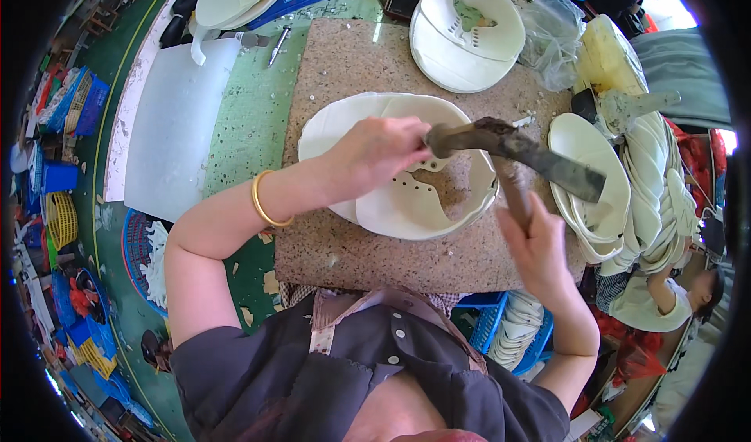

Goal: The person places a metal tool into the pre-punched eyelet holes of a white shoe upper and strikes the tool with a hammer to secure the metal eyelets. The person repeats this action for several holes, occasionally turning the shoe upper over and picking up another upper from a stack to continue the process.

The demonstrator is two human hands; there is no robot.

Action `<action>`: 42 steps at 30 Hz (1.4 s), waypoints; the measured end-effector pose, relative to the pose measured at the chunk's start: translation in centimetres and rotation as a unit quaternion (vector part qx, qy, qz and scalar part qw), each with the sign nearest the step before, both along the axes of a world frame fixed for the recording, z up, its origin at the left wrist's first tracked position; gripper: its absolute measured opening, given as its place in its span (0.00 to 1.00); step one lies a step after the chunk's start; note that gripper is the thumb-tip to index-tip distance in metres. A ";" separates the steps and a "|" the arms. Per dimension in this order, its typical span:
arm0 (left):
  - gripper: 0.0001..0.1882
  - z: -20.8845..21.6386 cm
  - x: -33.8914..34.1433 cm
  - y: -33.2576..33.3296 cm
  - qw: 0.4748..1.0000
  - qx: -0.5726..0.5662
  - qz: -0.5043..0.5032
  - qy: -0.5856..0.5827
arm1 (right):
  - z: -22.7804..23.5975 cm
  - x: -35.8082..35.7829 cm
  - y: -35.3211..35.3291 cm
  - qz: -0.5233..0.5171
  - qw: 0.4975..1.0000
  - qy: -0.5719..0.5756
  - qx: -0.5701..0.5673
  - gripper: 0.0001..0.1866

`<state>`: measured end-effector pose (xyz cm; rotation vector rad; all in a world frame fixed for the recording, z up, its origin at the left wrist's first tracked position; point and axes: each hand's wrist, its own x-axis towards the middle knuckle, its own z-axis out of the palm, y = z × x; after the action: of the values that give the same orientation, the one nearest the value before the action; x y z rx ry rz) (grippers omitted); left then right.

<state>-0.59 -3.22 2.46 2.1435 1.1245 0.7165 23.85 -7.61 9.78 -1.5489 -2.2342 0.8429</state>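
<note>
One hammer (559,164), right hand (536,242) wrapped round handle (512,188). One white shell (399,205), beneath, on stone surface (352,262). Left hand (379,149): bunched, cannot tell whether pinching; best kept left, clear of blows.

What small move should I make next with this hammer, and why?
I'd probably lift the hammer slightly with your right hand. From above, its blunt end overlaps your left hand's fingertips, over the white piece with holes. I can't tell whether they touch, so a little clearance seems safer.
</note>
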 end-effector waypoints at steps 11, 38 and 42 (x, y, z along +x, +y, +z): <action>0.09 -1.6 -2.2 1.1 0.992 -0.075 0.027 -0.101 | 2.2 -0.8 1.2 -0.019 0.922 0.364 0.133 0.13; 0.11 -1.9 -4.0 1.1 0.946 -0.214 0.101 -0.222 | -1.4 3.3 -3.9 -0.051 0.994 0.011 -0.098 0.10; 0.10 -1.3 -0.8 -1.3 0.917 -0.278 0.030 -0.283 | -3.1 2.8 -7.3 -0.033 0.996 0.031 -0.072 0.09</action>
<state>-1.40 -4.49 1.21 1.3091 0.9269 0.8479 26.60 -14.90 6.63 -1.6260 -2.1081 1.0387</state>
